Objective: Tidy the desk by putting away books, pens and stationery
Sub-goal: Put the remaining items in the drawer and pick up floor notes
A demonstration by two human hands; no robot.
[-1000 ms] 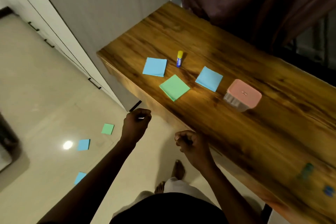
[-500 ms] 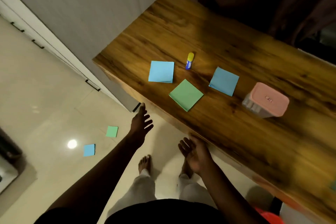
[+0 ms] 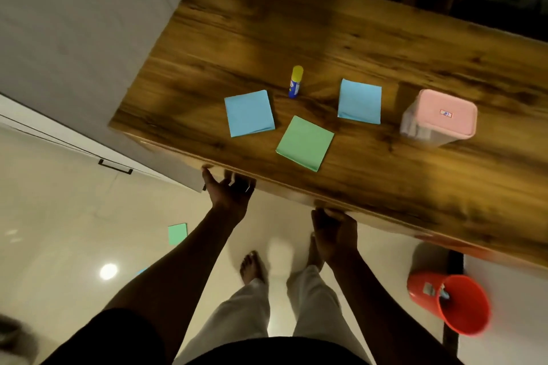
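- Desk [image 3: 370, 47]: one.
- Blue paper squares on the desk: two, namely the left blue square [image 3: 249, 113] and the right blue square [image 3: 359, 101].
- Green square [image 3: 304, 143] on the desk: one.
- Glue stick [image 3: 295, 81]: one.
- Pink-lidded box [image 3: 441, 117]: one.
- Red bucket [image 3: 450, 305]: one.
- Paper squares on the floor: two, namely the floor green square [image 3: 177, 233] and the floor blue square [image 3: 142, 270], which is mostly hidden.
- Hands: two, namely the left hand [image 3: 228, 190] and the right hand [image 3: 335, 228].

The wooden desk [image 3: 296, 24] carries a left blue note pad [image 3: 249, 113], a glue stick [image 3: 295, 81] upright just beyond it, a green note pad [image 3: 304, 143] nearer the near edge, a right blue note pad [image 3: 359, 101], and a pink-lidded box [image 3: 439, 117] farthest right. On the pale floor [image 3: 59, 216] lies a green note [image 3: 177, 233] at the left. A red bucket [image 3: 450, 305] sits at the right, near the desk's edge.
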